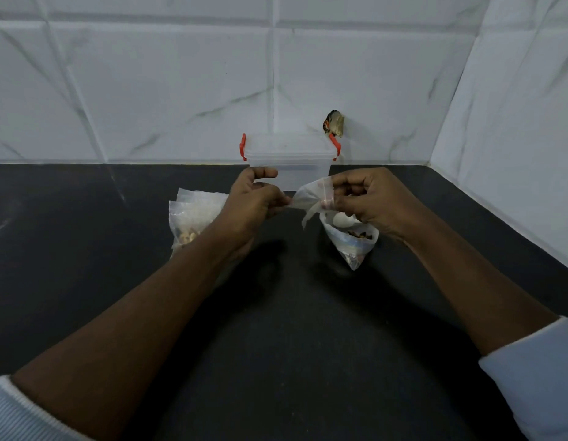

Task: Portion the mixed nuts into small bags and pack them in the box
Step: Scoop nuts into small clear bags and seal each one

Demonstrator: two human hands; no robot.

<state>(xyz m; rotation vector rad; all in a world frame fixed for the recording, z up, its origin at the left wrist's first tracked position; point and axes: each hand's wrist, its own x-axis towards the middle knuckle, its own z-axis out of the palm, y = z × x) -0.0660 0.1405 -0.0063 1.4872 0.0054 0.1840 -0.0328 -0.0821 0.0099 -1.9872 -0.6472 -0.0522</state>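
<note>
Now one bag (308, 198) between left hand (254, 202), right hand (365, 198); one box (290, 160)

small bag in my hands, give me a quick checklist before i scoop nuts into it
1. Small bag gripped on both sides: ok. The left hand pinches one edge and the right hand holds the zip end.
2. Small bag's mouth open: cannot tell. It looks flat and twisted.
3. Spoon within reach: ok. It sits in the nut bag just under the right hand.
4. Nut bag open: ok. Nuts show at its top.
5. Filled bags out of the way: ok. They lie off to the left.
6. Box ready for packing: not ok. Its lid is on.
</note>
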